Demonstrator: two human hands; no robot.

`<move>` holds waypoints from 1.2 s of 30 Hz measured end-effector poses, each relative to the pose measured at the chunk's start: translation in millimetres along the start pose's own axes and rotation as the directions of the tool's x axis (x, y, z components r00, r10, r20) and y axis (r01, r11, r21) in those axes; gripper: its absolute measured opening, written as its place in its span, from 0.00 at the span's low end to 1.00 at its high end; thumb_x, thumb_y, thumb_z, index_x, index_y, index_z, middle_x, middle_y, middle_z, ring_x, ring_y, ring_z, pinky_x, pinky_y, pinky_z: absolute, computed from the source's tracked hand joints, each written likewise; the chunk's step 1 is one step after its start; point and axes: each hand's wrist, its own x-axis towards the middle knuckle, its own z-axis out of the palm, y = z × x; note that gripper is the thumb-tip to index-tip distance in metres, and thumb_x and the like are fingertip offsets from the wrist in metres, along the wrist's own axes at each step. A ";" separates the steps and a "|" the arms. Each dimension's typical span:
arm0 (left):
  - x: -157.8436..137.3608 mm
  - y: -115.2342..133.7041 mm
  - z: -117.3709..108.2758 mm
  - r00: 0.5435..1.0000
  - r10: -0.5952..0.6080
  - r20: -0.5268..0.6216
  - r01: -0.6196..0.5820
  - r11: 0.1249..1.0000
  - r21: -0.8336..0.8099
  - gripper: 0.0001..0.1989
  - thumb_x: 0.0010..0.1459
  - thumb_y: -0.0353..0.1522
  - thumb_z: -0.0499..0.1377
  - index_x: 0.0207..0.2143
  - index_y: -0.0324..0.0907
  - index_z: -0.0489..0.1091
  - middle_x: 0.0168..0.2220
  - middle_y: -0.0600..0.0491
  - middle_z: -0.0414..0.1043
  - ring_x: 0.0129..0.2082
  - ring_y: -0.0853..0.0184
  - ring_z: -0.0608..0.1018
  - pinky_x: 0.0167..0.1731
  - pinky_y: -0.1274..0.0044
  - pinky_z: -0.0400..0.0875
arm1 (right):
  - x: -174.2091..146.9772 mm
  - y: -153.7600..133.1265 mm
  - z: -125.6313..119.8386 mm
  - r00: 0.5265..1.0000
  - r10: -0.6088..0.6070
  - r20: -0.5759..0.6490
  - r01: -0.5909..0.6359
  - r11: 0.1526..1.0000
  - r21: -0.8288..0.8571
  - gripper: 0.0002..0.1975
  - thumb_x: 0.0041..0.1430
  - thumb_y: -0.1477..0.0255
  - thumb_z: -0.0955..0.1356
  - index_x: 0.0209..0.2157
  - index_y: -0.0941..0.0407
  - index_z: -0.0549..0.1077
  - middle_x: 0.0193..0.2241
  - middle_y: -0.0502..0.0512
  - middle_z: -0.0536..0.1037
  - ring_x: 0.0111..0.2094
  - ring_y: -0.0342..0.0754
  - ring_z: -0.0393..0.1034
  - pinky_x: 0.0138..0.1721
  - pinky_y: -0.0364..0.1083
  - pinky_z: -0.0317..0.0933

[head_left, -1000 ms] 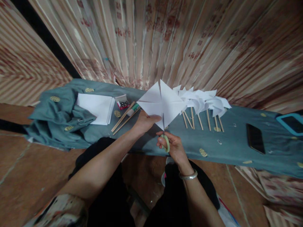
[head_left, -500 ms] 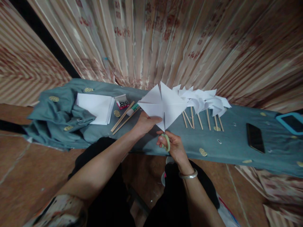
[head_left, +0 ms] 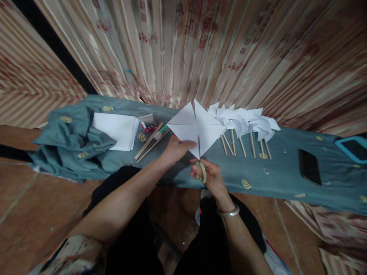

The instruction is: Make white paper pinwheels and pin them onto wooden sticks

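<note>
Passage around the white sheet (head_left: 205, 129)
Left of it, wooden sticks (head_left: 148, 140), a small box (head_left: 149, 125) and a paper stack (head_left: 114, 129) obstruct; just right, paper pinwheels (head_left: 243, 122) crowd close; beyond, a curtain (head_left: 183, 49) bars the way. Farther right, there is room over the cloth (head_left: 281, 168) between pinwheels and phone (head_left: 309, 167).

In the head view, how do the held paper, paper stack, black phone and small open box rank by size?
1. Held paper and paper stack: too alike to rank
2. Black phone
3. Small open box
</note>
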 end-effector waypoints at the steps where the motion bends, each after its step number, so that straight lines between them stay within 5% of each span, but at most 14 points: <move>1: -0.5 0.4 0.2 1.000 0.001 0.003 -0.001 1.000 0.002 0.11 0.34 0.29 0.65 0.26 0.38 0.72 0.25 0.55 0.73 0.26 0.67 0.73 0.31 0.75 0.68 | -0.3 -0.8 -0.3 1.000 0.001 0.001 -0.001 1.000 -0.004 0.22 0.38 0.54 0.76 0.32 0.56 0.76 0.18 0.48 0.74 0.18 0.40 0.65 0.20 0.40 0.59; 36: -8.5 1.1 3.9 0.992 -0.069 0.104 0.062 0.995 0.074 0.08 0.38 0.30 0.63 0.24 0.37 0.70 0.22 0.55 0.71 0.23 0.68 0.72 0.27 0.77 0.68 | 0.9 -2.0 -3.5 0.999 -0.026 -0.040 0.024 0.999 -0.040 0.20 0.40 0.55 0.75 0.28 0.57 0.77 0.16 0.48 0.74 0.17 0.39 0.63 0.19 0.39 0.57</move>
